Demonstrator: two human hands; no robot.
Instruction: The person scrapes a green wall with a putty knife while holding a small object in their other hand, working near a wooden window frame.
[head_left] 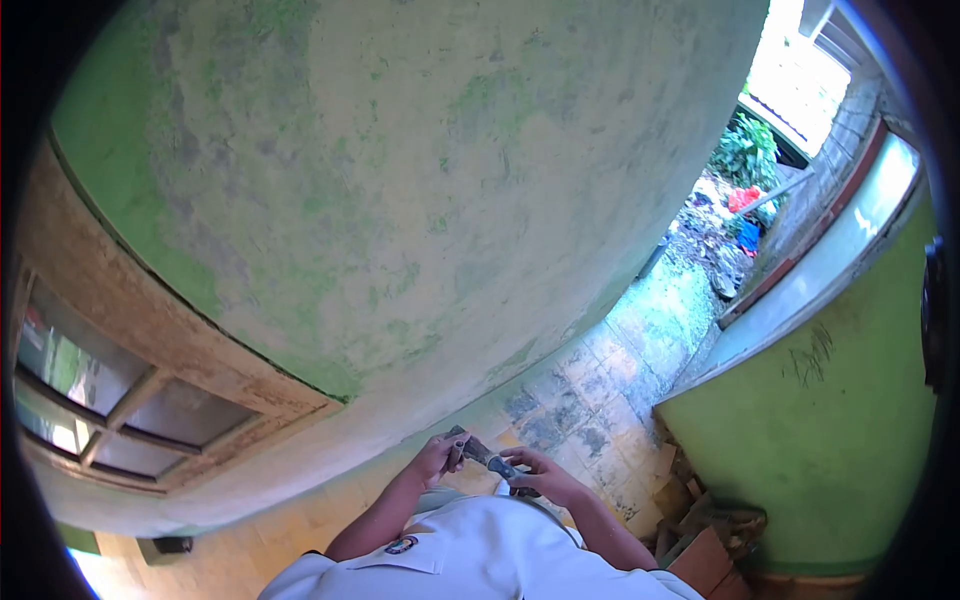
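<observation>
My left hand (pixel 437 459) and my right hand (pixel 545 478) meet in front of my body, low in the head view. Both grip a small dark tool (pixel 487 456), grey with a darker end, held slanted between them. The left hand closes on its upper end, the right hand on its lower end. What kind of tool it is cannot be made out. My white shirt (pixel 480 545) with a badge on it fills the bottom of the view.
A weathered green-stained wall (pixel 400 200) stands right in front of me, with a wooden window frame (pixel 150 400) at left. A narrow tiled passage (pixel 590 400) runs off to the right. Wood scraps and bricks (pixel 710 540) lie by a green wall (pixel 830 450).
</observation>
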